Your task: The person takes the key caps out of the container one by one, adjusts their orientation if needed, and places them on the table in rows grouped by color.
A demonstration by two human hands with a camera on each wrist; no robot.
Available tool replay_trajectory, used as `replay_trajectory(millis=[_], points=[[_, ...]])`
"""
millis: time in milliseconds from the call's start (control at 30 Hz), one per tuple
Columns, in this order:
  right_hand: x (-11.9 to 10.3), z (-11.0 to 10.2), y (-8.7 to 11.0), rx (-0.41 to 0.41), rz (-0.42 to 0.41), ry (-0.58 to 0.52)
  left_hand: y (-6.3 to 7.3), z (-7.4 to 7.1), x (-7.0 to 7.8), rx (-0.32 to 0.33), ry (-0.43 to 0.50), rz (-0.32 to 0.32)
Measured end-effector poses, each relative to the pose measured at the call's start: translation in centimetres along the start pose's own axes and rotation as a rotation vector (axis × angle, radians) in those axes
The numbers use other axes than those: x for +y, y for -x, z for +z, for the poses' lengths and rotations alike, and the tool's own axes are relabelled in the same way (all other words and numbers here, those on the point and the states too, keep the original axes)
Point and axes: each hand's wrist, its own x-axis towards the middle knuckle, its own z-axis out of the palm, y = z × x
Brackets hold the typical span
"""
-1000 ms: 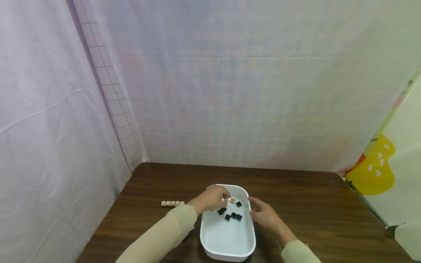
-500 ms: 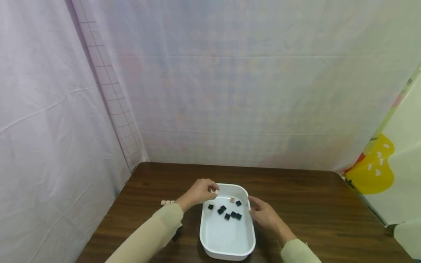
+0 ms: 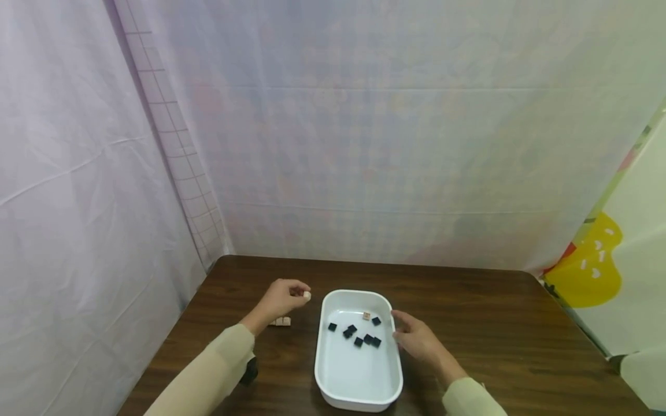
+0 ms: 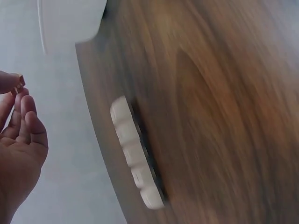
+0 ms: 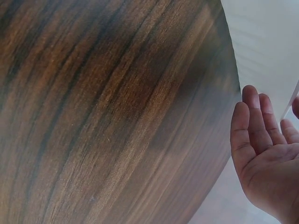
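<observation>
Pinching a small pale cube (image 3: 307,295) left of the white tray (image 3: 359,375)

Between thumb and fingertips, the left hand (image 3: 281,297) holds the small pale cube over the worktop (image 3: 494,329), apart from the white tray and level with its far end. Near that hand lies a row of pale cubes (image 4: 135,156), partly hidden in the head view; the left wrist view shows five in line, dark along one side. The right hand (image 3: 420,340), open with fingers loosely extended, is at the tray's right side. Inside, mostly toward the far half, lie seven dark pieces (image 3: 358,342) and one pale piece (image 3: 366,316). Beside the left sleeve (image 3: 215,367) shows a dark object (image 3: 250,370), too obscured to identify.
</observation>
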Motion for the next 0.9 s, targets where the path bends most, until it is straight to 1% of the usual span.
replay_trajectory(millis=[100,133,267,367,433,533,700,900], points=[[-0.1,0.0,0.1,0.002,-0.021,-0.007,0.3,-1.2,-0.9,0.037,-0.007,-0.03],[-0.1,0.0,0.2,0.001,-0.026,-0.006,0.5,-1.6,-1.2,0.045,-0.008,-0.048],[0.0,0.0,0.0,-0.003,-0.017,-0.007,1.4,-3.1,-2.6,0.087,-0.006,-0.115],[0.0,0.0,-0.1,-0.006,0.005,0.001,2.1,-4.2,-3.9,0.114,-0.024,-0.157],[0.0,0.0,-0.1,-0.006,0.019,0.004,2.7,-4.8,-4.9,0.119,-0.047,-0.173],[0.0,0.0,-0.1,-0.001,0.017,0.003,3.4,-5.6,-6.2,0.123,-0.071,-0.202],[-0.1,0.1,0.1,0.007,-0.005,-0.005,4.4,-6.6,-7.9,0.111,-0.116,-0.21],[-0.2,0.1,0.2,0.013,-0.011,-0.011,5.3,-7.4,-8.9,0.08,-0.175,-0.186]])
